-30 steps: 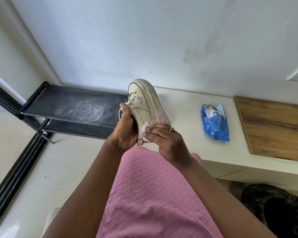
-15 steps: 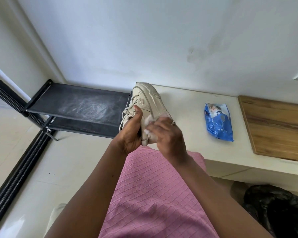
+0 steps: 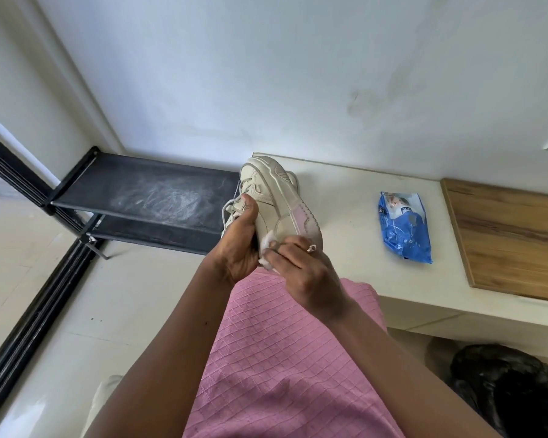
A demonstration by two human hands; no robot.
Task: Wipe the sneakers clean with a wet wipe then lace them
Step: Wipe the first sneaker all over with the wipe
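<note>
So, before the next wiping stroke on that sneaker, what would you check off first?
1. Grip: the left hand holds the cream leather sneaker around its middle: ok.
2. Wipe in place: the right hand pinches the crumpled white wet wipe against the sneaker's side: ok.
3. Wipe damp and clean enough: cannot tell.
4. Spare wipes: the blue plastic wipes pack lies on the white ledge, right of the sneaker: ok.
5. Pale laces fully threaded: cannot tell; the left hand covers most of them.
</note>
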